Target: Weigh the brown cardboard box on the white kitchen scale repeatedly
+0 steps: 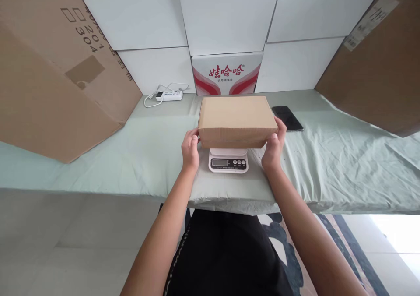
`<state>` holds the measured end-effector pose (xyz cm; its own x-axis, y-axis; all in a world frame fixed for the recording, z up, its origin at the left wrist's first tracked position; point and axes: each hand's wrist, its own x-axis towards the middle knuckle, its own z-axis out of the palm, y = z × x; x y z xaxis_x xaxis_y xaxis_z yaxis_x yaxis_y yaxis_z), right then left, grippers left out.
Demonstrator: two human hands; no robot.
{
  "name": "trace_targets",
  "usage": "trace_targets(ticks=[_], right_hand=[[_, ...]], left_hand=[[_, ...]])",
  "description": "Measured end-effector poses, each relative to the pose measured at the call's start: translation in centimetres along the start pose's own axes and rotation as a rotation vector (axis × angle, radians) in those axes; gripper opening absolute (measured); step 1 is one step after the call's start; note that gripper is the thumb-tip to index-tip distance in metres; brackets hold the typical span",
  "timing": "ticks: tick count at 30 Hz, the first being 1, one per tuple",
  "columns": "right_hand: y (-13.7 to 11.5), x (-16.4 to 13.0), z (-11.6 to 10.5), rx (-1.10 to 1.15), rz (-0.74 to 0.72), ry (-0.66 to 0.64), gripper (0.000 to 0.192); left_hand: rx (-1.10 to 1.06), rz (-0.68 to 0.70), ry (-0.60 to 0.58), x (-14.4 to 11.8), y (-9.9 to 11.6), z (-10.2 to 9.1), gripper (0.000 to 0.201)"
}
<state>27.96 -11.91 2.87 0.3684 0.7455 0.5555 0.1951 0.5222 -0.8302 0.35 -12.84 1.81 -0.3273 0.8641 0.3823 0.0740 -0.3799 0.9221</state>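
Cardboard box (236, 120) lies flat on the scale (228, 160), long axis running left to right across the table (131, 156). Left hand (190, 149) and right hand (274, 147) grip its ends, fingers closed on it. Phone (287, 118) lies just right; a printed carton (227, 74) stands behind.

Background: white tiled wall (226, 13) rising behind the table (98, 156), the latter lying under a pale green cloth (344, 156). Leaning against the wall left of the table's middle, a large brown cardboard sheet (49, 77); leaning to the right, a second cardboard sheet (377, 68). Standing at the table's back edge, a red-and-white carton (227, 73). Lying left of the carton, a white power strip (169, 95); lying to its right, a dark phone (287, 118). Showing below the table, pale floor (65, 248) and a patterned rug (328, 239). Falling at lower right, bright light.
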Motion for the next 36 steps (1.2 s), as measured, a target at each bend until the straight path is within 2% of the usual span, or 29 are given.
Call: trace_targets(ticks=[4,11,15,22,24,26,28,31,33,36], right_hand=[[1.3,0.4,-0.1,0.058,0.059,0.029,0.077],[0.0,0.4,0.1,0.039,0.023,0.007,0.071],[0.1,0.4,0.0,0.031,0.014,-0.011,0.073],[0.7,0.3,0.0,0.027,-0.005,-0.017,0.070],[0.6,0.1,-0.2,0.037,-0.017,-0.048,0.072],[0.4,0.5,-0.2,0.077,-0.033,-0.131,0.074],[-0.1,1.5,-0.1,0.114,-0.061,-0.217,0.075],[-0.6,4.4,1.1,0.127,-0.122,-0.260,0.081],[-0.3,6.5,2.5,0.108,-0.134,-0.276,0.089],[1.7,8.4,4.6,0.075,-0.100,-0.294,0.100]], left_hand=[[-0.014,-0.003,-0.024,-0.1,0.4,0.1,0.067],[-0.062,-0.032,-0.015,-0.3,1.0,0.3,0.068],[-0.066,-0.023,-0.040,-0.3,1.2,0.3,0.070],[-0.041,-0.009,-0.193,-0.6,1.0,0.2,0.074],[-0.056,0.003,-0.188,-0.8,1.3,0.2,0.076],[-0.083,0.041,-0.145,-0.5,1.9,0.2,0.074],[-0.112,0.098,-0.095,0.6,2.6,0.3,0.072],[-0.150,0.135,-0.073,4.0,3.0,1.2,0.074],[-0.190,0.101,-0.084,6.8,2.3,2.1,0.080],[-0.240,0.027,-0.049,9.8,-0.2,3.6,0.086]])
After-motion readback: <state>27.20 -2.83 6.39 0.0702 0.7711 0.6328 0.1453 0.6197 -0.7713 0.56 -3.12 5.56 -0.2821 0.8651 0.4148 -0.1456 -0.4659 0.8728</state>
